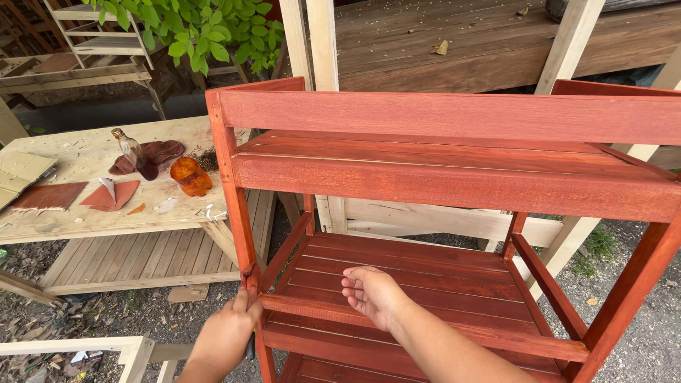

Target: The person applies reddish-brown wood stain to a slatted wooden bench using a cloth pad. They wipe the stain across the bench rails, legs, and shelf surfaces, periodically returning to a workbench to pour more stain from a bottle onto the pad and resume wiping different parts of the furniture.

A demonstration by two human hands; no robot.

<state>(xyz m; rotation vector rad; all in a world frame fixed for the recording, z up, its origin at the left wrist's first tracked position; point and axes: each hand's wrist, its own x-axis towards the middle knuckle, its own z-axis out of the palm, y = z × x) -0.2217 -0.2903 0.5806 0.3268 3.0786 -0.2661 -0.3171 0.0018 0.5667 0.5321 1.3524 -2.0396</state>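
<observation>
A red-stained wooden shelf rack (454, 117) with slatted shelves stands right in front of me. My left hand (225, 333) is closed around a small dark-stained rag or pad (250, 275), pressing it against the rack's front left leg where the middle shelf meets it. My right hand (372, 294) hovers with loosely curled fingers just above the front rail of the middle shelf (425, 284), holding nothing.
To the left, a bare wooden table (78, 213) carries a small glass bottle (132, 150), an orange cup lying on its side (190, 176), a brown cloth (159, 151) and sandpaper sheets (106, 195). Unfinished wooden frames, planks and a leafy plant stand behind. Gravel ground below.
</observation>
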